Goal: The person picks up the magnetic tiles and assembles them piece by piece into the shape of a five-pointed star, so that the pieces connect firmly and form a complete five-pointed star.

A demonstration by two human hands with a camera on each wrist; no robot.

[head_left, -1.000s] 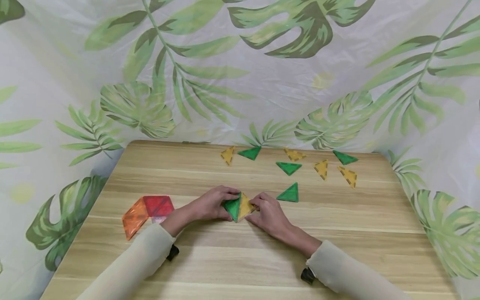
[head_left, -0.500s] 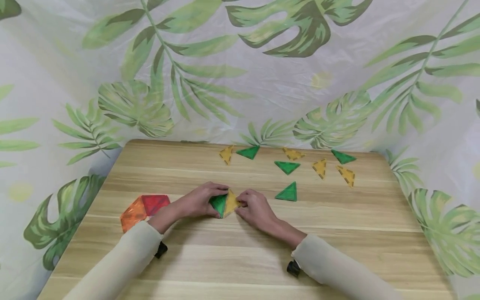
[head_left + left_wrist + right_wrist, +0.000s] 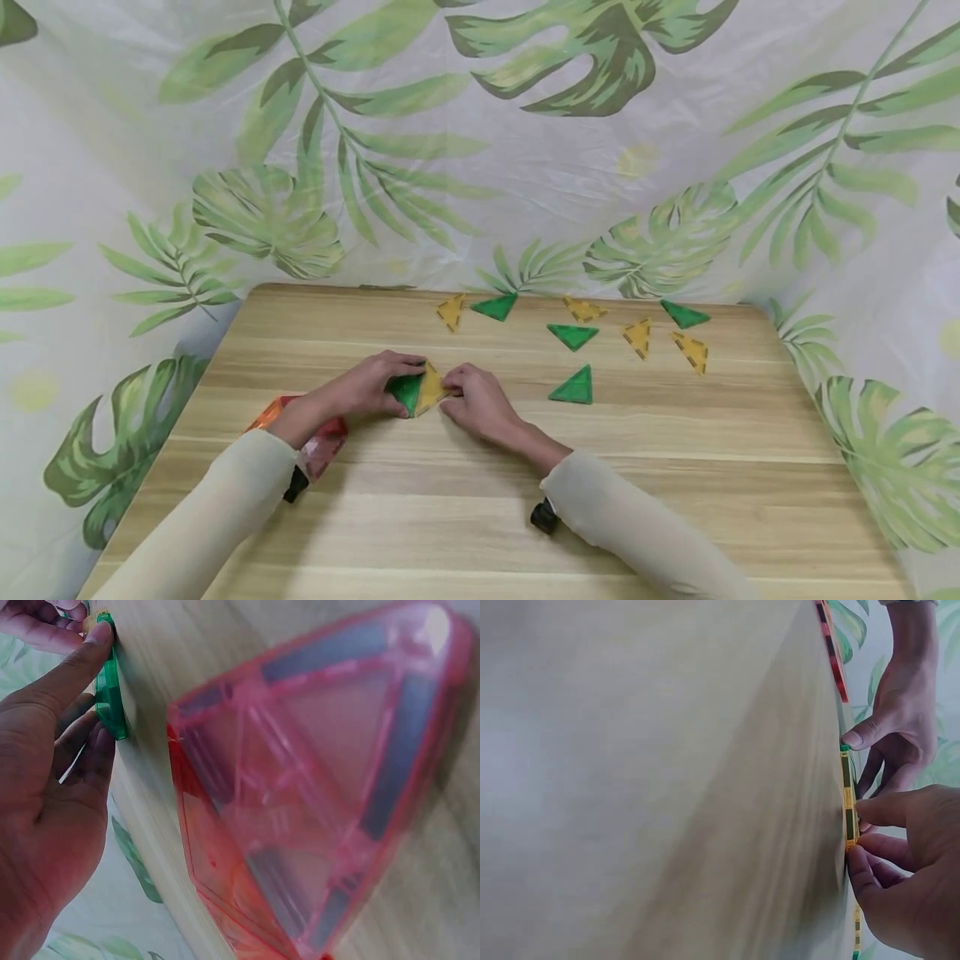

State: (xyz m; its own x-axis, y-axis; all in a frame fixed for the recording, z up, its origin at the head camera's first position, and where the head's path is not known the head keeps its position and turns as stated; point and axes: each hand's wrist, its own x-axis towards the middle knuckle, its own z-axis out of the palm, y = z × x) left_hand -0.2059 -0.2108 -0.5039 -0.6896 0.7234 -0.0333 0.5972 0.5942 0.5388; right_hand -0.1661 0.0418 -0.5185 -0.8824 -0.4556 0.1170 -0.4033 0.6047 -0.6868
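Note:
In the head view, a green triangular magnetic tile (image 3: pixel 406 393) and a yellow triangular magnetic tile (image 3: pixel 431 388) lie edge to edge between the hands. My left hand (image 3: pixel 369 385) grips the green tile, thumb on one side and fingers on the other. The yellow tile's right corner is pinched by my right hand (image 3: pixel 481 405). Under the left forearm sits a group of orange tiles (image 3: pixel 267 413) and red tiles (image 3: pixel 330 430), partly hidden by the sleeve. A pink tile (image 3: pixel 330 742) of that group looms close in the left wrist view.
Toward the back of the wooden table (image 3: pixel 600 500) lie several loose triangles, among them a green tile (image 3: pixel 573 387), a yellow tile (image 3: pixel 450 312) and another green tile (image 3: pixel 684 314). A leaf-printed cloth (image 3: pixel 420 167) hangs behind the table.
Both hands have moved left with the joined green and yellow tiles, toward the orange and red group. The left forearm now covers more of the orange tiles; the pink tile shows more beside it.

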